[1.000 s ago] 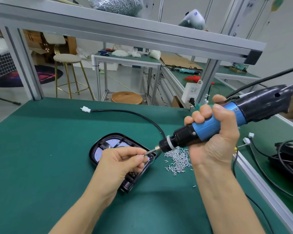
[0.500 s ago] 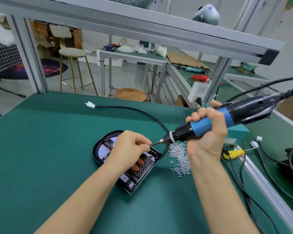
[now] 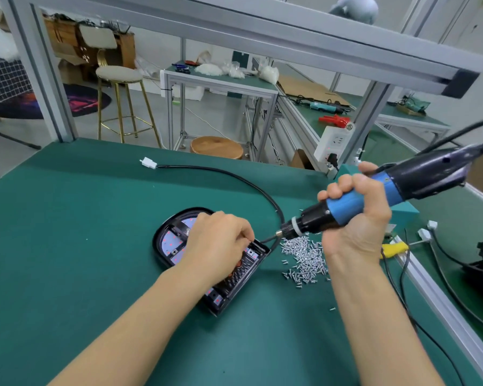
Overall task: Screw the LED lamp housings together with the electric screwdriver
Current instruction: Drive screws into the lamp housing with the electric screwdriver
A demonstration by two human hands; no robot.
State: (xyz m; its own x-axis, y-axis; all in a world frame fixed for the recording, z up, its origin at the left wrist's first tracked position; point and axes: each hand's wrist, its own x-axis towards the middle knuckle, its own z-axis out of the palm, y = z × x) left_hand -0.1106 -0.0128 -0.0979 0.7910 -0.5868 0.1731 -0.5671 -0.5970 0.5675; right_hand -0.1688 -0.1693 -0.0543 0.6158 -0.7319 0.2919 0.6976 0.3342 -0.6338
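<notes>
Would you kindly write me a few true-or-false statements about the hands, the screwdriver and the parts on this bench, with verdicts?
1. The right hand grips the electric screwdriver by its blue grip. True.
2. The left hand rests on the LED lamp housing. True.
3. The pile of screws lies left of the housing. False: it lies to its right.
4. The white connector is plugged into the power strip. False: it lies loose on the green mat.

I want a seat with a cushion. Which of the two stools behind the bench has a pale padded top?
The tall stool with thin gold legs, back left, has the pale padded seat. The other, the low stool, has a bare round wooden top.
</notes>
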